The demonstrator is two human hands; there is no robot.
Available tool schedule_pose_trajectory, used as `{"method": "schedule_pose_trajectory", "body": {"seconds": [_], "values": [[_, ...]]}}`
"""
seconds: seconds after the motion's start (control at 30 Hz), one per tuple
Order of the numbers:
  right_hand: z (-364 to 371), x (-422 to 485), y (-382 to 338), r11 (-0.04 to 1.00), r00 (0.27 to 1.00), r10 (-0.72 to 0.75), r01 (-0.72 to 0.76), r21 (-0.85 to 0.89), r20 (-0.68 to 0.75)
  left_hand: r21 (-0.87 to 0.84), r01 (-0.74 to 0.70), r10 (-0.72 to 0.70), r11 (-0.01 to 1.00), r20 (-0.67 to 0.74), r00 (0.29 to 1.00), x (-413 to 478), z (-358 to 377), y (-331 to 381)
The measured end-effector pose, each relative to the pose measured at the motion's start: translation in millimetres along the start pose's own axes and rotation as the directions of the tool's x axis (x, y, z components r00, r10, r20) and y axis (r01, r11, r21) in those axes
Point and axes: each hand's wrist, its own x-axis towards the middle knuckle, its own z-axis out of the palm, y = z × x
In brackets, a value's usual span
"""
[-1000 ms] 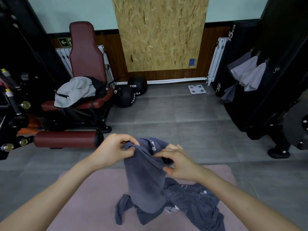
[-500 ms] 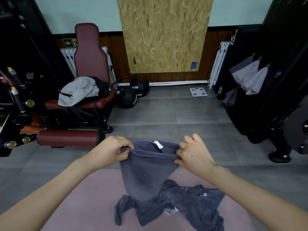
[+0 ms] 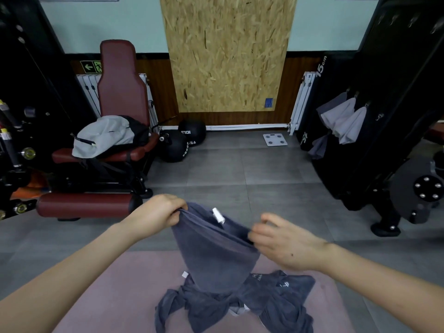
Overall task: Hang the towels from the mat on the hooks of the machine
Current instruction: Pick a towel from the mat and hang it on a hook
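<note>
Grey cloth is hanging in front of me: I am holding one towel (image 3: 211, 251) up over the pink mat (image 3: 115, 284). My left hand (image 3: 156, 216) is pinching the top edge of it, with my fingers curled tight round the cloth. My right hand (image 3: 286, 243) is touching the other end of that edge, but it is blurry and I cannot tell if it is gripping. A small white tag (image 3: 218, 215) is sticking up from the edge between my hands. More dark towels (image 3: 276, 301) are lying in a heap on the mat below. Over on the right, lighter towels (image 3: 343, 123) are hanging on the hooks (image 3: 379, 116) of the black machine (image 3: 394, 92).
</note>
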Motion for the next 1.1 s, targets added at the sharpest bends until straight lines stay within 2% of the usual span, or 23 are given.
{"method": "schedule_pose_trajectory", "body": {"seconds": [0.07,0.17,0.27,0.4,0.57,0.67,0.8,1.0,1.1], "values": [[-6,-1,-4,0.994,0.997,-0.047,0.052,0.091,-0.054,-0.048,0.002,-0.002,0.999,0.017,1.000,3,3,-1],[-10,0,-4,0.970,0.988,0.077,-0.043,0.240,-0.131,-0.075,0.021,-0.019,0.997,0.026,0.999,11,9,2],[-17,2,-7,0.918,0.972,0.156,-0.077,0.388,-0.176,-0.108,0.037,-0.034,0.993,0.026,0.999,17,12,4],[-18,3,-8,0.810,0.963,0.237,-0.122,0.574,-0.130,-0.119,0.015,-0.008,0.993,0.059,0.998,26,14,9],[-15,0,-7,0.764,0.953,0.295,-0.190,0.617,-0.072,-0.106,0.011,-0.005,0.994,0.055,0.998,31,11,10],[-12,-2,-5,0.806,0.954,0.294,-0.216,0.550,-0.056,-0.074,0.008,-0.002,0.997,0.071,0.997,33,8,8],[-1,-9,10,0.918,0.947,0.322,-0.311,0.246,-0.004,-0.061,0.013,-0.009,0.998,0.068,0.998,27,8,5],[14,-16,16,0.905,0.892,0.423,-0.425,-0.021,0.160,-0.020,-0.083,0.084,0.996,0.055,0.995,21,9,8],[21,-16,16,0.905,0.885,0.420,-0.424,-0.022,0.200,0.020,-0.142,0.141,0.990,0.063,0.988,21,9,14]]}}
